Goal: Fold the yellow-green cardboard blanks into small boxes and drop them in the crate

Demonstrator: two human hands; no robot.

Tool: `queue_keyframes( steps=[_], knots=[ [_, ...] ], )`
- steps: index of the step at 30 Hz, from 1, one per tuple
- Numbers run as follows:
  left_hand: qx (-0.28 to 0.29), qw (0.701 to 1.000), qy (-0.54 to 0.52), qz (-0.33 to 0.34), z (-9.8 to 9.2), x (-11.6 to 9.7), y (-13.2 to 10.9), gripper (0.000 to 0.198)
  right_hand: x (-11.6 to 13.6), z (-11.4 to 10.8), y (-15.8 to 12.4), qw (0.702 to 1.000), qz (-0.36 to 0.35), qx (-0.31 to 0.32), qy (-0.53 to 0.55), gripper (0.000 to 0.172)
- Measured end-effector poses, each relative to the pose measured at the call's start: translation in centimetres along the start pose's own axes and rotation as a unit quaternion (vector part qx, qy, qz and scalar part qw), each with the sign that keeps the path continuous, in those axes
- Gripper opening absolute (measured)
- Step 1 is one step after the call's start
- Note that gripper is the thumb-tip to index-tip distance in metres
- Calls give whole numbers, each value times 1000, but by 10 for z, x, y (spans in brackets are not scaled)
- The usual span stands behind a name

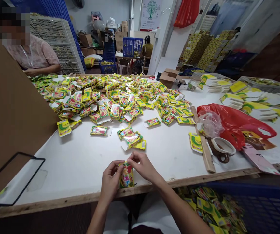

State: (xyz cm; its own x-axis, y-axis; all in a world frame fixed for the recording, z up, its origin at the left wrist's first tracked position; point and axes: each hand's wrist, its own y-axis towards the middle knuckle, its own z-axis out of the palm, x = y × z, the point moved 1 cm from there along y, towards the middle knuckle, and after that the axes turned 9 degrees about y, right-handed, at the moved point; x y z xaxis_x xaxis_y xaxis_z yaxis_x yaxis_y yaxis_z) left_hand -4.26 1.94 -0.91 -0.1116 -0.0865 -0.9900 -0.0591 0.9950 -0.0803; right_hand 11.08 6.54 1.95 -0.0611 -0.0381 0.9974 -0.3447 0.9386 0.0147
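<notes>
At the table edge (81, 198), left hand (111, 177) and right hand (142, 165) in near-closed pinches on one small carton (127, 177)

And here's the person's left hand (111, 178), bare and slim, the right hand (143, 165) its match, just as bare. Back from the grip, two slender forearms (179, 203), uncovered as far as the view reaches! Now drop below the grip: pale, whitish legwear (157, 209), plain-looking and softly creased. And lower still, farther from the grip, a strip of dark fabric (146, 229), its cut too little seen to tell.
</notes>
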Motion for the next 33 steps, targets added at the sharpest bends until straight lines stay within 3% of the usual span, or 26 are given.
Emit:
queue_keyframes(
  steps=[5,12,20,28,33],
  knots=[
    [-9,1000,14,25,0,-2,-5,19,6,-3,-14,999,-12,19,25,13],
    [6,1000,24,18,-1,-1,-2,22,-1,-1,0,993,39,13,107,17],
    [-3,999,22,29,-2,-1,-5,20,9,-1,-16,1000,-16,7,9,11],
    [12,999,38,32,-5,0,-2,24,10,3,-7,997,19,-14,75,9],
    [12,999,31,10,-6,5,1,29,12,3,-8,999,-27,-30,-24,5]
  ],
)
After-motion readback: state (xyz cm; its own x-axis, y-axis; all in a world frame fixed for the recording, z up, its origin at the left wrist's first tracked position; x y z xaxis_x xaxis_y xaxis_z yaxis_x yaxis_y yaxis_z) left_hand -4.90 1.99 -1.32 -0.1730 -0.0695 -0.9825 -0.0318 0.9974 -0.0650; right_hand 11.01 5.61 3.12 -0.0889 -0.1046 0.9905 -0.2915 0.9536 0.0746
